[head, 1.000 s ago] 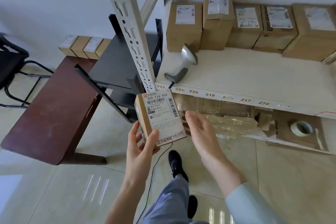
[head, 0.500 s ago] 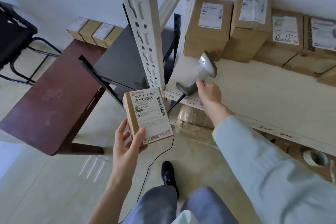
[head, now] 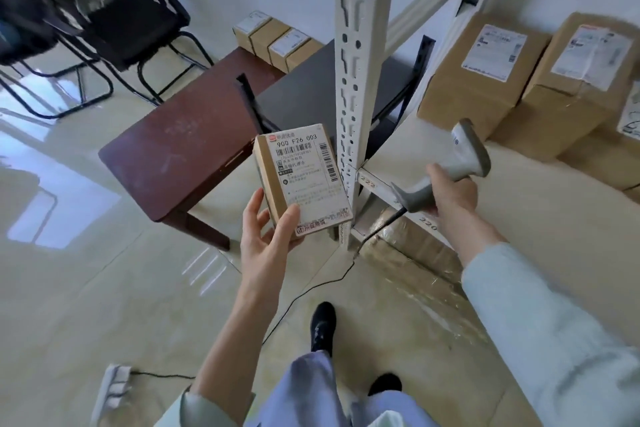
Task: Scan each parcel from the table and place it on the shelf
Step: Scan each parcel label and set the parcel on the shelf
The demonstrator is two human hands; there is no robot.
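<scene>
Left hand grips parcel; right hand grips scanner.

light: bright, soft daylight | glare: window reflections on glossy floor | blur: upper-left chairs | edges: wide-angle bending

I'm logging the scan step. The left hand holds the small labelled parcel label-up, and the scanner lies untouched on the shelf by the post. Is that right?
Not quite. The scanner is not untouched: the right hand grips its handle at the shelf edge, as the head view shows. The left hand does hold the parcel label-up.
</scene>
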